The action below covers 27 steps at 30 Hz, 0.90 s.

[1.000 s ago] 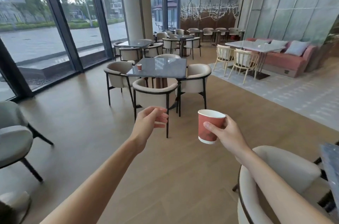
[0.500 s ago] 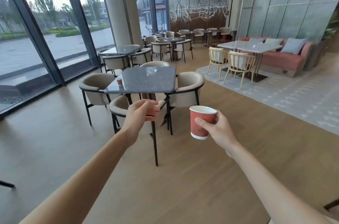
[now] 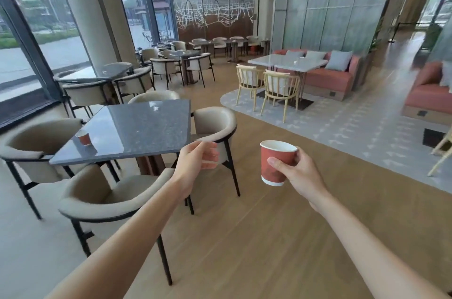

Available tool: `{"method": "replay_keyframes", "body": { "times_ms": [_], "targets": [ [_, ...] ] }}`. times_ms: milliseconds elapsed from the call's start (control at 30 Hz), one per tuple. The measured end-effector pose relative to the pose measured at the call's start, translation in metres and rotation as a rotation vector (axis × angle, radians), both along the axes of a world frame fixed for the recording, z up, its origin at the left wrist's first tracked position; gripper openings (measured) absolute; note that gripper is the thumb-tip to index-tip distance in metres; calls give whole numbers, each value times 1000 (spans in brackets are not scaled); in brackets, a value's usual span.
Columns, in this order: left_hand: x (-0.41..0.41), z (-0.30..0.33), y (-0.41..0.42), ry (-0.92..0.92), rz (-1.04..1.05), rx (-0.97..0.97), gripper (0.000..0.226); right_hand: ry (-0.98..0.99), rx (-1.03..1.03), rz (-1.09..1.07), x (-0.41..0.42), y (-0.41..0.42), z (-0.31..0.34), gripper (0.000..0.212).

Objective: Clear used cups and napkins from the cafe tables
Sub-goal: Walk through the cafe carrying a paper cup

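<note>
Red paper cup with white rim (image 3: pixel 276 162) | upright in right hand (image 3: pixel 299 172), fingers curled round it; faint print unreadable | left hand (image 3: pixel 197 160) loosely curled, holding nothing, near grey stone table (image 3: pixel 137 127) | small red cup (image 3: pixel 84 137) on table's left edge, blurred

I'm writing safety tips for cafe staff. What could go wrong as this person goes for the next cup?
The red paper cup in the right hand is pinched low and may slip. The small red cup sits near the grey stone table edge, behind beige armchairs; the left hand could knock it off.
</note>
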<state>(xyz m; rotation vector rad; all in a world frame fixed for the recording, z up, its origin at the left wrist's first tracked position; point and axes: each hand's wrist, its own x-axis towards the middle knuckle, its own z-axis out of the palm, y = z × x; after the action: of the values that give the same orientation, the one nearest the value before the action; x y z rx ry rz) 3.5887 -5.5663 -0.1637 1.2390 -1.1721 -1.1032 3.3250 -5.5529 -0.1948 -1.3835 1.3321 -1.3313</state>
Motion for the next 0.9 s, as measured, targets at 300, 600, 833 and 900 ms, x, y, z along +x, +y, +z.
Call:
{"method": "replay_keyframes", "body": {
  "times_ms": [300,600,833,900],
  "targets": [
    [-51,15,-235,-32,-146,-4,26,2,25,-162,-48,-199,11,45],
    [-110,-14,-462,-52,-156,19,23,-29,12,-164,-107,-428,-13,42],
    [-149,22,-644,-49,-53,-43,25,16,6,-69,-144,-629,20,46],
    [-156,21,-686,-36,-36,-26,25,31,17,-29,-148,-675,22,47]
  ]
}}
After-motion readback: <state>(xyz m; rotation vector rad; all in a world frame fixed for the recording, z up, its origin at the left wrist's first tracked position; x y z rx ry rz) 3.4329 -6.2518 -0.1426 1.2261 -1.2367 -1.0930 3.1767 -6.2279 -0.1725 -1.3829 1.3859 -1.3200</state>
